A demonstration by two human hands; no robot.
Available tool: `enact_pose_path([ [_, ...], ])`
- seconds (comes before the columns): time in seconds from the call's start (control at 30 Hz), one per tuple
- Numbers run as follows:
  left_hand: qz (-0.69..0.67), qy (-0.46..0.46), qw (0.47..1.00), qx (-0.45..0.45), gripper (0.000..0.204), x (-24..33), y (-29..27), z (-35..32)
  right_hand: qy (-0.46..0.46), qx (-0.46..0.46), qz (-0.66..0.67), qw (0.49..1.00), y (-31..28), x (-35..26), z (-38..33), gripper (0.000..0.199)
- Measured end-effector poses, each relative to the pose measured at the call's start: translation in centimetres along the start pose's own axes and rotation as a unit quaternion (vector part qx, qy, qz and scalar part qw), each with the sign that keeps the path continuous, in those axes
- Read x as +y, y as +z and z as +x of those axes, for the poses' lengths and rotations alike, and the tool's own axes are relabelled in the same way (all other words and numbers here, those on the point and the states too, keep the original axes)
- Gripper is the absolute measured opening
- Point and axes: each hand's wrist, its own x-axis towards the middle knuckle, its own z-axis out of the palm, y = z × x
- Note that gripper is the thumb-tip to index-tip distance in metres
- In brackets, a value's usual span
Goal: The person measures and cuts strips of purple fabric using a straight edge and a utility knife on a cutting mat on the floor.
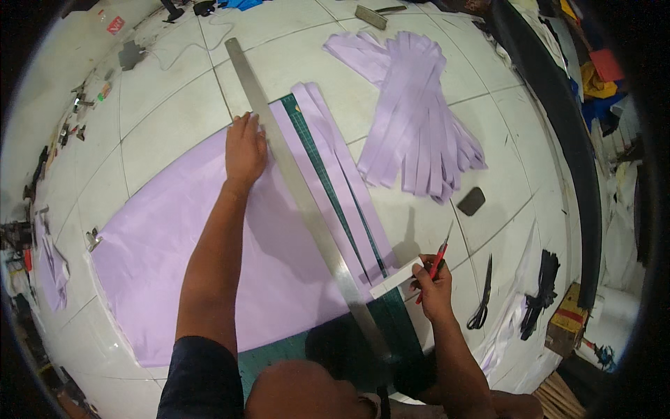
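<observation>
The purple cloth [167, 279] hides much of the green mat [264, 359]. The right hand [434, 290] covers some of the red tool [440, 257]. At the floor's [167, 112] far edge, a blue thing [241, 3] is cut off; small things [15, 232] along its left edge look blurry.

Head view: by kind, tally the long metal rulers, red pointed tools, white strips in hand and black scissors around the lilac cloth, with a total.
Long metal ruler: 1
Red pointed tool: 1, in the right hand
White strip: 1, also in the right hand
Black scissors: 1, on the floor
Total: 4
</observation>
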Motion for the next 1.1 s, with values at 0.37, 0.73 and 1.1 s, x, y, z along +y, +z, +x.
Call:
enact_pose_path([
  [0.37,-0.013,-0.041,0.999,-0.019,0.035,0.6,1.2,-1.2,-0.113,-0.045,-0.011,0.993,20.5,-11.7,18.8,0.037],
  [0.73,-0.044,-0.068,0.995,-0.054,0.033,0.0,0.5,-1.2,-0.152,-0.048,-0.08,0.984,29.4,-11.9,27.4,0.03],
  [1.1,0.0,-0.061,0.996,-0.072,0.035,0.2,0.4,-0.9,-0.141,-0.037,-0.055,0.988,29.3,-11.0,27.7,0.025],
])
